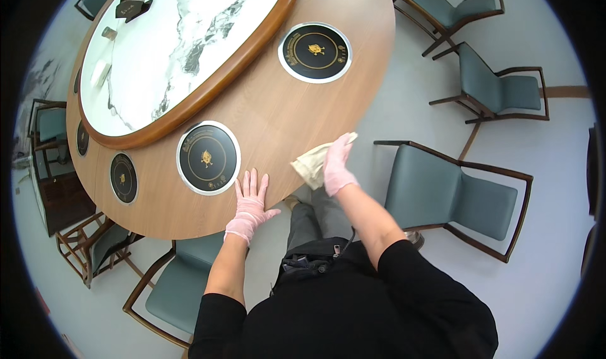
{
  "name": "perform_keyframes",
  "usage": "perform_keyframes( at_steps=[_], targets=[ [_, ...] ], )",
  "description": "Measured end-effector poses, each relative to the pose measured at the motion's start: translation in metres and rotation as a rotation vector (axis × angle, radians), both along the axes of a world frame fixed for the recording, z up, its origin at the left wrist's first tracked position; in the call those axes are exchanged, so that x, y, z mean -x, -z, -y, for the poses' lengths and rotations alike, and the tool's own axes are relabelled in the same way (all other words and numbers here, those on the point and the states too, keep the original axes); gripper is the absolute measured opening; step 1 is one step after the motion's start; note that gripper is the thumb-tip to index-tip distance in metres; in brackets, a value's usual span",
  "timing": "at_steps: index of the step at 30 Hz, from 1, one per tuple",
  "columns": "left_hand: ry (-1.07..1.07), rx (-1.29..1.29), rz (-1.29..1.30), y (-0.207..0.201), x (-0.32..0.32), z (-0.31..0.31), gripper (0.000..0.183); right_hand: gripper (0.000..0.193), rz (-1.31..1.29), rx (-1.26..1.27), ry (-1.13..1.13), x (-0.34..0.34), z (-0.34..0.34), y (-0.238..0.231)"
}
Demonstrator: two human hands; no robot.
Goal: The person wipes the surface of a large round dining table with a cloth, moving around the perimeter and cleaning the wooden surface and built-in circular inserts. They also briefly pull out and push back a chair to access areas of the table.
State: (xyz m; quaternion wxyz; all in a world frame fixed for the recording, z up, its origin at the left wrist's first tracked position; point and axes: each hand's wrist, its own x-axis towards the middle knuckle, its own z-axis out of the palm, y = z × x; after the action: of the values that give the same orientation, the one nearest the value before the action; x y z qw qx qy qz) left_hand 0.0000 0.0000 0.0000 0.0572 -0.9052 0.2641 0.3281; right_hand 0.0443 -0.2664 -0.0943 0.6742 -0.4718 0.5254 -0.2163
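My left hand (250,206), in a thin pink glove, lies flat with spread fingers on the edge of the round wooden table (278,128). Just beyond its fingertips is a black round disc with a silver rim and a gold figure (207,158). In my right hand (339,166), gloved the same way, is a cream cloth (310,164), bunched at the table's edge. Part of the cloth lies over the wood and a corner sticks out past my fingers. The palm side of that hand is hidden.
A marble-topped turntable (189,49) with a wooden rim fills the table's middle, carrying a dark sign stand (133,6) and a white box (100,73). Another black disc (315,52) lies farther right. Green-grey chairs stand around, one close at my right (423,185), another at my left (180,289).
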Motion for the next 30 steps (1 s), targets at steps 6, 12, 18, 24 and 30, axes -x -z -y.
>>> perform_keyframes(
  at_steps=[6,12,18,24,30],
  targets=[
    [0.006,0.055,-0.027,-0.003,-0.003,0.002,0.123,0.074,-0.100,0.050,-0.065,-0.054,0.097,-0.036],
    [0.007,0.023,-0.046,0.002,0.001,0.000,0.124,0.071,-0.142,0.088,-0.087,-0.105,0.172,-0.023],
    [-0.012,0.014,-0.092,0.003,0.003,0.000,0.124,0.065,-0.104,0.020,-0.136,-0.132,0.220,-0.021],
    [0.011,-0.072,-0.108,-0.008,-0.002,0.007,0.121,0.062,0.010,-0.018,-0.157,-0.110,0.189,-0.038],
    [0.010,-0.013,-0.035,-0.001,0.000,0.002,0.125,0.067,-0.005,0.066,-0.107,-0.062,0.124,-0.016]
  ],
)
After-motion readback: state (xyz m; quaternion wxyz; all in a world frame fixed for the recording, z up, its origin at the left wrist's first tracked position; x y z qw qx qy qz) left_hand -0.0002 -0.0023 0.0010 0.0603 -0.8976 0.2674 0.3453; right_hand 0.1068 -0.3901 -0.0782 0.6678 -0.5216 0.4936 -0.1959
